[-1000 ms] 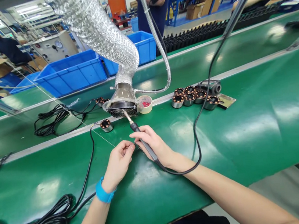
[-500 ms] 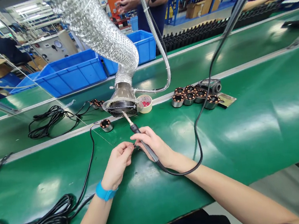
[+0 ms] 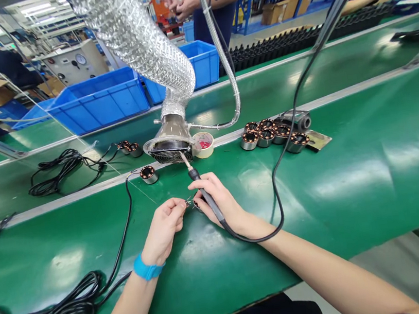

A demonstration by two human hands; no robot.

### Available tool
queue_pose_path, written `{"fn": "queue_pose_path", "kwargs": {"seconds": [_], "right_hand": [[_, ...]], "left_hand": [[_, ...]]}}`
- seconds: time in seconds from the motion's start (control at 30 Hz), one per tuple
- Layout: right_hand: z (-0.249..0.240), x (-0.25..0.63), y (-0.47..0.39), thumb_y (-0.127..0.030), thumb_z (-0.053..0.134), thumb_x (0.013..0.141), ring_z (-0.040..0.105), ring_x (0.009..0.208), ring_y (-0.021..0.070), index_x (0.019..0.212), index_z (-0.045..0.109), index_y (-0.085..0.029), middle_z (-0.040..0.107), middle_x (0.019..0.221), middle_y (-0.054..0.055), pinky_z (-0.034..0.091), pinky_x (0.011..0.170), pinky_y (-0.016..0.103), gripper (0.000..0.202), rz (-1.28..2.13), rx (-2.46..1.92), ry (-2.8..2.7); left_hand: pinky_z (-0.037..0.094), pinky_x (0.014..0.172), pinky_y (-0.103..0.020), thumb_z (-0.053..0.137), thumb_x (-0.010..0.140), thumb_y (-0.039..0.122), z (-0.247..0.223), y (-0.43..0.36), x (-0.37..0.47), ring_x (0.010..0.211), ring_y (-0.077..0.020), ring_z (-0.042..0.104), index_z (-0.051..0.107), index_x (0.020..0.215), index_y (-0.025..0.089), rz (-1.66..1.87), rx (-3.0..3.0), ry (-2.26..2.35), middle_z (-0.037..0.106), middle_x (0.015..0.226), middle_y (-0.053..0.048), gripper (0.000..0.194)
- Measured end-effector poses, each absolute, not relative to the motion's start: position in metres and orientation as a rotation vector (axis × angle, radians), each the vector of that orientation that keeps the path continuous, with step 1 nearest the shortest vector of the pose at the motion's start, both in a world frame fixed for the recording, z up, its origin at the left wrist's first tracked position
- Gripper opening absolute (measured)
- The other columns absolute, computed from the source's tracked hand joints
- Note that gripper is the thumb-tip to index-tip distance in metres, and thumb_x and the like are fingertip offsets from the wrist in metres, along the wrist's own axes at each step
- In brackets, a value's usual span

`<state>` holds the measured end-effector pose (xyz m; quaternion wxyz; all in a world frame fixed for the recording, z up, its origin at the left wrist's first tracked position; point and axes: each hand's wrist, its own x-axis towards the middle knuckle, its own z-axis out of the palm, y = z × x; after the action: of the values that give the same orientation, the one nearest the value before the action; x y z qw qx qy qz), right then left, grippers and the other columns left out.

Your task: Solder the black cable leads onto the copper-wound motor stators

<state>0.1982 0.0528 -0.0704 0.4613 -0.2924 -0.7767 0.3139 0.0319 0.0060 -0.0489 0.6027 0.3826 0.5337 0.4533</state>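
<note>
My right hand (image 3: 221, 202) is closed around a soldering iron (image 3: 208, 201) by its grey and black handle. The iron's metal tip (image 3: 185, 159) points up and away, at the front of the fume extractor's black grille (image 3: 170, 152). Under my right fingers a ring-shaped copper-wound stator (image 3: 196, 204) shows in part; the hand hides most of it. My left hand (image 3: 167, 225), with a blue band at the wrist, pinches thin wire ends (image 3: 188, 202) just left of the stator. Whether these wires touch the stator I cannot tell.
A stator (image 3: 148, 174) with a black cable (image 3: 125, 226) stands left of the extractor. Several stators (image 3: 266, 136) sit at the right, near a tape roll (image 3: 203, 145). Coiled cable (image 3: 55, 308) lies front left. The iron's cord (image 3: 277, 194) loops over my right forearm. Blue bins (image 3: 101, 104) stand behind.
My right hand and the soldering iron have shifted slightly right, away from my left fingers, uncovering part of the stator. On the far belt, cable and stators have moved a little left.
</note>
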Motion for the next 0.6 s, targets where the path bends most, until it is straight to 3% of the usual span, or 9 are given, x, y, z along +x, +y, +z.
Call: {"fn": "queue_pose_path", "kwargs": {"seconds": [0.27, 0.4, 0.53, 0.6], "right_hand": [[-0.068, 0.197, 0.050, -0.011, 0.048, 0.090, 0.061, 0.079, 0.0115, 0.123, 0.052, -0.026, 0.048, 0.110, 0.005, 0.053, 0.079, 0.028, 0.037, 0.711, -0.750, -1.901], [-0.060, 0.203, 0.048, -0.014, 0.050, 0.093, 0.063, 0.084, 0.0141, 0.122, 0.057, -0.024, 0.059, 0.103, 0.006, 0.053, 0.078, 0.029, 0.031, 0.587, -0.742, -1.870], [-0.049, 0.212, 0.043, -0.018, 0.055, 0.092, 0.067, 0.074, 0.0135, 0.099, 0.065, -0.021, 0.070, 0.083, 0.001, 0.054, 0.073, 0.026, 0.013, 0.436, -0.772, -1.695], [-0.045, 0.215, 0.039, -0.018, 0.053, 0.092, 0.067, 0.066, 0.0123, 0.086, 0.065, -0.021, 0.071, 0.075, -0.001, 0.054, 0.066, 0.024, 0.013, 0.403, -0.791, -1.623]], "left_hand": [[0.016, 0.044, -0.020, 0.064, 0.085, 0.040, -0.049, 0.004, 0.034, 0.050, -0.0049, 0.023, 0.059, 0.085, 0.015, 1.036, 1.017, 1.326, 0.033, 0.064, 0.007, 0.026], [0.018, 0.045, -0.019, 0.064, 0.085, 0.042, -0.049, 0.003, 0.033, 0.050, -0.0051, 0.026, 0.059, 0.085, 0.015, 1.021, 1.057, 1.361, 0.037, 0.064, 0.006, 0.027], [0.018, 0.045, -0.020, 0.062, 0.086, 0.044, -0.049, 0.003, 0.033, 0.050, -0.0054, 0.026, 0.060, 0.087, 0.015, 1.005, 1.086, 1.394, 0.038, 0.064, 0.006, 0.028], [0.018, 0.046, -0.021, 0.061, 0.087, 0.044, -0.048, 0.003, 0.033, 0.050, -0.0058, 0.026, 0.059, 0.086, 0.015, 0.998, 1.103, 1.410, 0.037, 0.063, 0.006, 0.029]]}}
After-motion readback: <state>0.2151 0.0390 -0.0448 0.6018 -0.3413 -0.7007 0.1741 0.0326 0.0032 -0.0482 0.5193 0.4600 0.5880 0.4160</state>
